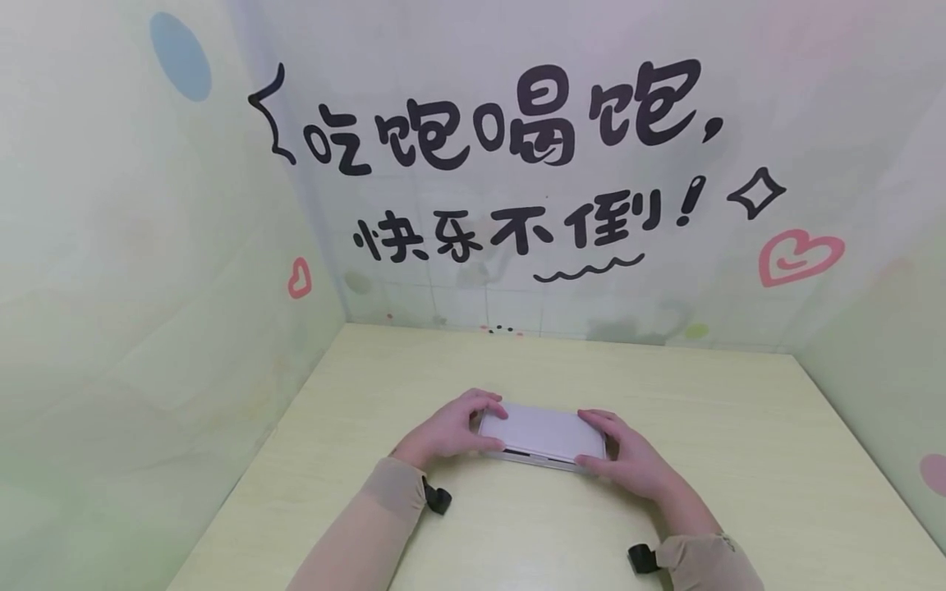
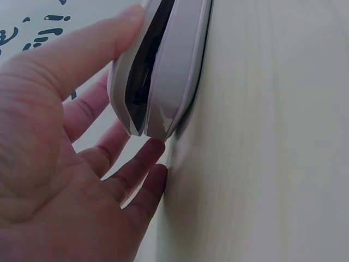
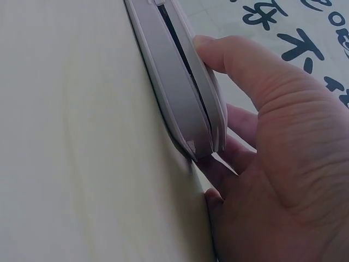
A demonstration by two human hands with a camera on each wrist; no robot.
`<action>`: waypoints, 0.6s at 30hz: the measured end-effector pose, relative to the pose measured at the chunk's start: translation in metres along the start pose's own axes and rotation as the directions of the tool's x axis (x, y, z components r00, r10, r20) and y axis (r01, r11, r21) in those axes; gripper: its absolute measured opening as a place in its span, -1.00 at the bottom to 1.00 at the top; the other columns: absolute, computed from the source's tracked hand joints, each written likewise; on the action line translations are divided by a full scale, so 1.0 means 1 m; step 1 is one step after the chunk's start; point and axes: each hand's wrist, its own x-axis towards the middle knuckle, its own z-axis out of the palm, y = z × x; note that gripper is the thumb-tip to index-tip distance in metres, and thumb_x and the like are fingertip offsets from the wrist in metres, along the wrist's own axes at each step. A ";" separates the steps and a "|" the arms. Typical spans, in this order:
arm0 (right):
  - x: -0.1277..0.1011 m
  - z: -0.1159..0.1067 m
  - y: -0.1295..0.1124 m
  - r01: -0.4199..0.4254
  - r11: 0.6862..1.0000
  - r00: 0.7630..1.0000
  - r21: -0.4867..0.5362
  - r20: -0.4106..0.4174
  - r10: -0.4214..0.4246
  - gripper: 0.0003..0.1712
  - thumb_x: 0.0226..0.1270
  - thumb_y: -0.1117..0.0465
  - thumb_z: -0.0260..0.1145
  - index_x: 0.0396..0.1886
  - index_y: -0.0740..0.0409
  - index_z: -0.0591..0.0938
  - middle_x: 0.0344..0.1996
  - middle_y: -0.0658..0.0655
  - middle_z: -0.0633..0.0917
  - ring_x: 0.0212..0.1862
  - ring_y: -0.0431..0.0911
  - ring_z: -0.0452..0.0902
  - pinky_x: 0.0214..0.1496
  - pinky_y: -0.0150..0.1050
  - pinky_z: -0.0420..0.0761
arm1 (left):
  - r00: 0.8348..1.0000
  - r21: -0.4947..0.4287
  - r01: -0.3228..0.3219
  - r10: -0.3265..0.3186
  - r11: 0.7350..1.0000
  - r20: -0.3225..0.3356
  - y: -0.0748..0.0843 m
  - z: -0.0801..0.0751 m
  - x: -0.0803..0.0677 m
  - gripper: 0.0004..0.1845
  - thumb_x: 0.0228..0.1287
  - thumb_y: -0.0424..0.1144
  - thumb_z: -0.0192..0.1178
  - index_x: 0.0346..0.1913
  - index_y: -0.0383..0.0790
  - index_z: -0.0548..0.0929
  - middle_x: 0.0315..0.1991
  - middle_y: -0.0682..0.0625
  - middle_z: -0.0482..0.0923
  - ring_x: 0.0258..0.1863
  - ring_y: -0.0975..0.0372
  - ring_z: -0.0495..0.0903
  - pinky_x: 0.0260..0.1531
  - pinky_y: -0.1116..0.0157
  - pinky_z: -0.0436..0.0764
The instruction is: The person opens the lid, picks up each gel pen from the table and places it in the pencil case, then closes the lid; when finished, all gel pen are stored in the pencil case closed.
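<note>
A flat, pale lilac case (image 1: 547, 428) with rounded ends lies on the table. My left hand (image 1: 460, 425) grips its left end, thumb on the lid's front edge and fingers over the far side. At the other end, my right hand (image 1: 624, 455) holds the lid in the same way. In the left wrist view, a dark gap separates the lid from the base (image 2: 174, 71), widest near the thumb. The right wrist view shows a narrower slit above the base (image 3: 174, 82), with a small light tab at its upper end. The case's contents are hidden.
The pale wooden table (image 1: 355, 394) is enclosed by a printed back wall (image 1: 473, 197) and two side walls. Black lettering and a pink heart (image 1: 800, 258) decorate the back. A black wrist-worn device sits at each sleeve cuff, the left one (image 1: 438, 497) close to the tabletop.
</note>
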 end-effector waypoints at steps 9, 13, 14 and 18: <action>-0.001 0.000 -0.001 0.010 1.000 1.000 -0.008 -0.002 -0.010 -0.03 0.37 -0.12 0.60 0.65 0.13 0.45 0.62 0.32 0.46 0.63 0.46 0.31 0.64 0.49 0.27 | 1.000 0.016 0.004 -0.004 1.000 -0.001 0.001 0.000 -0.001 -0.57 0.28 0.05 0.61 0.17 0.31 0.73 0.61 0.09 0.42 0.64 0.04 0.38 0.70 -0.04 0.32; 0.000 0.000 0.000 0.018 1.000 1.000 -0.009 -0.002 -0.018 -0.03 0.38 -0.12 0.59 0.66 0.14 0.45 0.63 0.33 0.44 0.64 0.48 0.29 0.64 0.52 0.25 | 1.000 0.045 -0.007 0.007 0.999 -0.001 0.002 0.000 -0.001 -0.57 0.30 0.05 0.60 0.18 0.30 0.72 0.62 0.04 0.40 0.64 0.00 0.38 0.69 -0.07 0.33; 0.000 0.000 0.000 0.018 1.000 1.000 -0.009 -0.003 -0.018 -0.03 0.38 -0.12 0.59 0.66 0.13 0.45 0.63 0.33 0.44 0.64 0.49 0.29 0.64 0.52 0.25 | 1.000 0.054 -0.010 0.011 0.998 -0.002 0.002 0.000 -0.001 -0.57 0.31 0.04 0.60 0.19 0.30 0.72 0.62 0.04 0.40 0.64 0.00 0.38 0.69 -0.07 0.33; 0.000 0.000 0.000 0.013 1.000 1.000 -0.011 0.003 -0.013 -0.04 0.40 -0.12 0.58 0.66 0.12 0.44 0.63 0.33 0.43 0.65 0.48 0.28 0.64 0.52 0.24 | 1.000 0.089 -0.013 0.013 0.996 -0.003 0.003 0.002 -0.002 -0.58 0.33 0.05 0.58 0.19 0.31 0.71 0.62 0.03 0.39 0.63 0.00 0.40 0.68 -0.06 0.35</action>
